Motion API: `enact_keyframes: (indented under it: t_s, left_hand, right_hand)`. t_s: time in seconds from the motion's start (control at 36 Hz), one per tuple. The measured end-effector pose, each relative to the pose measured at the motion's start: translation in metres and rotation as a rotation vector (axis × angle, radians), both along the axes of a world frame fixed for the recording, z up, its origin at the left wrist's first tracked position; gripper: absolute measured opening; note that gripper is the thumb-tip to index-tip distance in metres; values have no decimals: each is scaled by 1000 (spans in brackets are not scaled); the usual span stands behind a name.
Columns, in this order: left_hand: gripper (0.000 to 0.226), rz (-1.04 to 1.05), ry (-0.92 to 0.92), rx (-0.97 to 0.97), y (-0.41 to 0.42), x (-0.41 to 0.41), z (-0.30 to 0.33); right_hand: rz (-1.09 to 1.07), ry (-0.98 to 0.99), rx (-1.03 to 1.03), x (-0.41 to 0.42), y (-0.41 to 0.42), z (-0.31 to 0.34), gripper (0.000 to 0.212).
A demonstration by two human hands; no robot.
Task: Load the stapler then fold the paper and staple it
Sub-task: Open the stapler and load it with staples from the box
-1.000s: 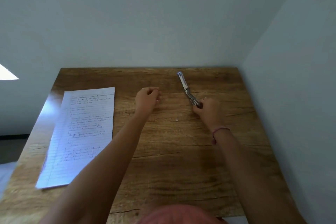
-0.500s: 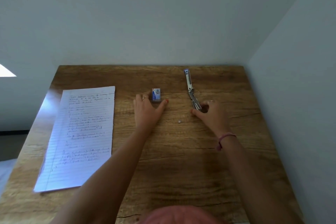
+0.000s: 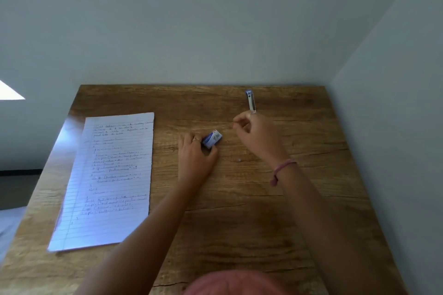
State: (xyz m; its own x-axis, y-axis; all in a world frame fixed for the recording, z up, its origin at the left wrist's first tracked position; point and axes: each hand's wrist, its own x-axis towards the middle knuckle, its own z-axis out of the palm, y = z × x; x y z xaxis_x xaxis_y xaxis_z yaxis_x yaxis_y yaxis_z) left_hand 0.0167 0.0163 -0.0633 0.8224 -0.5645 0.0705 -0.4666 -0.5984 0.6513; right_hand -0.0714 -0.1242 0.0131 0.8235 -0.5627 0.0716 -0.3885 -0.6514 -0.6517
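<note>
Early stage, loading not done. L hand point(image 3: 196, 153) grips small staple box point(image 3: 212, 139) on table point(image 3: 239, 222). R hand point(image 3: 254, 131) fingers curled, maybe pinching sth tiny, can't tell. Stapler point(image 3: 250, 101) lies opened just behind R hand. Paper point(image 3: 112, 179) flat at left, unfolded. 2 steps left: fold, staple.

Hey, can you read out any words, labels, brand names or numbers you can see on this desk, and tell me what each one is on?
No text here can be read with confidence.
Lined paper: many lines of blue handwriting, too small and blurred to read.
Small staple box held by the left hand: blue and white print, blurred, no brand legible.
Stapler beyond the right hand: no lettering visible.
</note>
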Motion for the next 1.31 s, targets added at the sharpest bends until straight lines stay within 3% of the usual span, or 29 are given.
enact_keyframes:
  t_s: [0.17, 0.58, 0.89, 1.0, 1.08, 1.14, 1.31]
  left_hand:
    - [43, 3, -4, -12, 14, -10, 0]
    - [49, 4, 12, -76, 16, -6, 2]
    - [65, 10, 94, -115, 19, -5, -1]
    - [66, -22, 92, -129, 25, -5, -2]
    - [68, -63, 106, -149, 31, -4, -4]
    - [66, -78, 101, -164, 33, -5, -5]
    - [52, -74, 61, -193, 33, -6, -4]
  right_hand:
    - [65, 253, 130, 28, 17, -29, 24]
    - [27, 316, 436, 38, 8, -33, 15]
    - [-22, 306, 421, 40, 3, -33, 15]
    - [51, 225, 225, 37, 5, -34, 30]
    - [214, 149, -6, 34, 11, -29, 18]
    - [351, 185, -137, 34, 16, -23, 12]
    - [522, 338, -408, 41, 26, -12, 28]
